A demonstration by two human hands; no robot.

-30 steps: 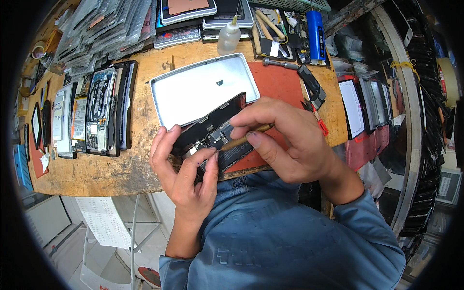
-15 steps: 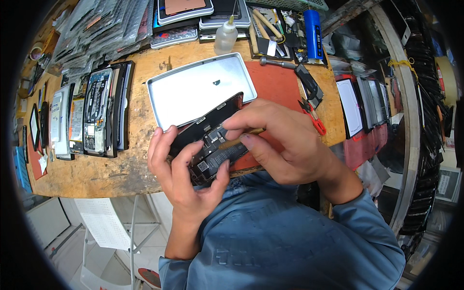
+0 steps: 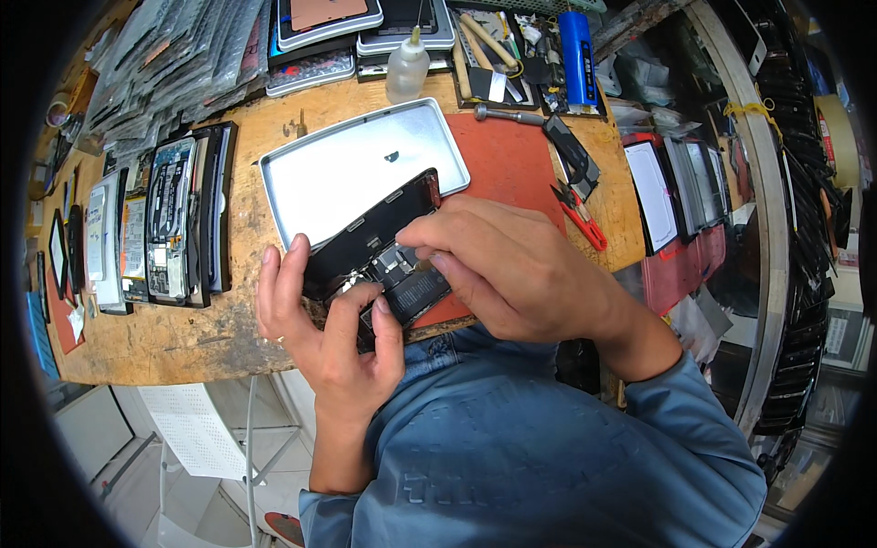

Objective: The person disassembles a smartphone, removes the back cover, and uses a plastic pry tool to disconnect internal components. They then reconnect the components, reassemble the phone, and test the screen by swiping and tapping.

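An opened phone [image 3: 413,292], its black screen [image 3: 345,247] folded up along one side and its inner parts showing, is held over the bench edge by my left hand [image 3: 333,342], fingers curled round its left end. My right hand [image 3: 512,269] is closed on a slim brass-coloured tool [image 3: 423,266], mostly hidden by the fingers, over the phone's inner parts. Behind them a white metal tray [image 3: 338,160] with a small dark piece lies partly over a red mat [image 3: 493,155]. Red-handled cutters [image 3: 589,228] rest at the mat's right.
The wooden bench [image 3: 183,347] holds phone stacks [image 3: 169,219], bagged parts [image 3: 164,64], a dropper bottle [image 3: 407,73], a tool tray [image 3: 493,78], a blue cylinder [image 3: 580,59] and a black bracket [image 3: 571,151]. A metal post [image 3: 763,183] stands right, a white chair [image 3: 196,429] lower left.
The whole scene has shifted left in the view, the phone and both hands with it. The tool in my right hand is now more hidden behind the fingers.
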